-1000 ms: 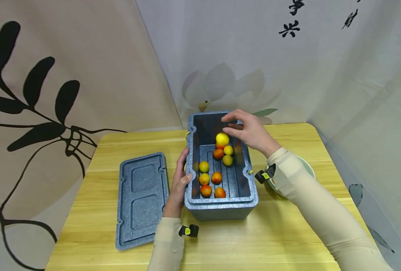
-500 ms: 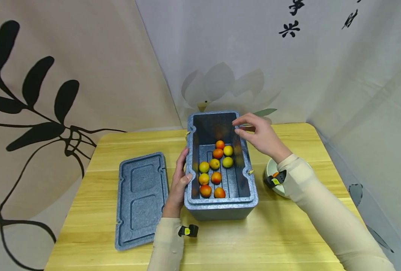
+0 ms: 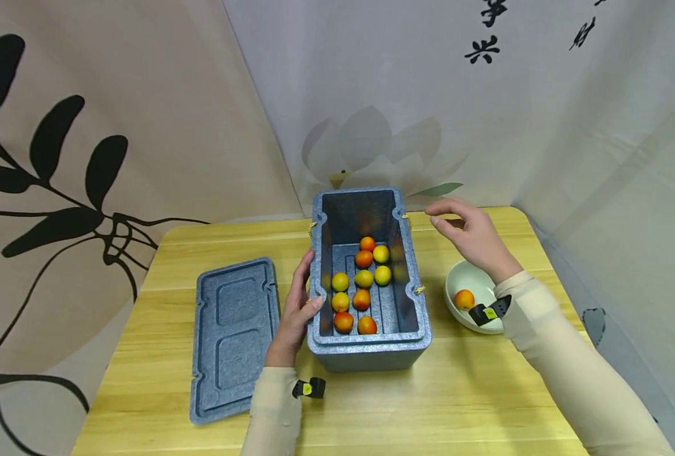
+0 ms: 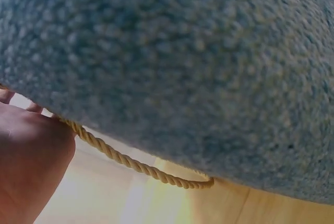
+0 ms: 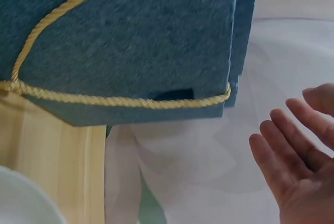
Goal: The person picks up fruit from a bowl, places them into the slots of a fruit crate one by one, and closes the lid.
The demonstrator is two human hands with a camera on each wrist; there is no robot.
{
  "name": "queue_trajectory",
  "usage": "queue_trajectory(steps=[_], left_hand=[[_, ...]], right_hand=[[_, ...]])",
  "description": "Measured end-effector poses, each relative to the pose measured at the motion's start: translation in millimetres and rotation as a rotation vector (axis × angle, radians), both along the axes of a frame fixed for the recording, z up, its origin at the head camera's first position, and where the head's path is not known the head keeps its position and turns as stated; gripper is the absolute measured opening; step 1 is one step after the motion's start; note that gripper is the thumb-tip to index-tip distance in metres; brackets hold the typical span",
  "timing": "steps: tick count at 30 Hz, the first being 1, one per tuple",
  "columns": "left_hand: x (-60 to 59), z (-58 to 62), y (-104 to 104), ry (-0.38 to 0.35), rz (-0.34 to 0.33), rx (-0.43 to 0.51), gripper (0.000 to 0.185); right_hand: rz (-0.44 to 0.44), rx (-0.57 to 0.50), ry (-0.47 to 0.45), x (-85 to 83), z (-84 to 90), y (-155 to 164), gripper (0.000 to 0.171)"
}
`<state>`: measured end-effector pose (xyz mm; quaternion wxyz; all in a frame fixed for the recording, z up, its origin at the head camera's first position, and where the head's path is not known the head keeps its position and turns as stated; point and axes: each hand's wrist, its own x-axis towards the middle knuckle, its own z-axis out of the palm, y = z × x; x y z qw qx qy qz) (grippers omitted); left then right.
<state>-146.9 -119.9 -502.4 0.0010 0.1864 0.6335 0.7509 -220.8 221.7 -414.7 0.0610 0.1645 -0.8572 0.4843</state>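
A speckled blue-grey foam box stands uncovered on the table. Several small round yellow and orange-red fruits lie on its ribbed floor. My left hand holds the box's left wall, thumb over the rim and fingers along the outside. In the left wrist view part of that hand shows beside a twisted yellow rope. Right of the box, my right hand is in the air with nothing in it, fingers loosely bent. Below its wrist, a pale green bowl contains an orange fruit; the sleeve hides part of the bowl.
The box's flat foam lid lies on the wooden table left of the box. Yellow rope runs along the box's right side in the right wrist view. A printed cloth hangs behind the table.
A yellow fruit dropped into the box and now lies among the others. My right hand has moved rightward, away from over the box, uncovering the bowl. The left hand stayed at the wall.
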Motion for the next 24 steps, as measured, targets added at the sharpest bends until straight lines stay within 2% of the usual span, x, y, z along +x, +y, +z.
queue_trajectory(steps=[11, 20, 24], left_hand=[[-1.1, 0.8, -1, -0.01, -0.009, 0.018, 0.078], [-0.2, -0.3, 1, -0.026, 0.007, 0.036, 0.078], [-1.4, -1.3, 3, -0.025, 0.003, 0.034, 0.077]], right_hand=[[-0.097, 0.005, -0.076, 17.7, -18.3, 29, 0.026], [-0.139, 0.023, -0.123, 34.9, -51.7, 50, 0.03], [-0.167, 0.034, -0.148, 43.5, -61.4, 56, 0.03]])
